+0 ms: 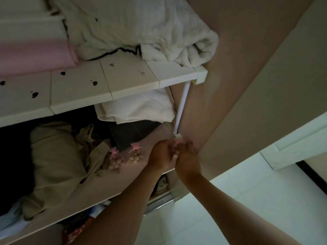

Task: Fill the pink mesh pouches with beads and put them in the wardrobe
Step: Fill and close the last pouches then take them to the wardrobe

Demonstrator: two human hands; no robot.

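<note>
On the wardrobe shelf (131,175) we see a beige garment (58,156) at the left. One bead-filled pink mesh pouch (115,160) touches it, and a second pouch (135,156) lies just beside the first. At the shelf's right corner, below the white pole (182,106), our left hand (161,154) and right hand (187,160) both curl their fingers round a third pouch (176,147).

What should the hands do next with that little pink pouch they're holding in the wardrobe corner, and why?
Probably lower the third pouch onto the shelf and let go. The left hand and right hand both pinch it beside the white post, and two filled pouches already lie on that shelf to its left, so it seems nearly placed.
</note>
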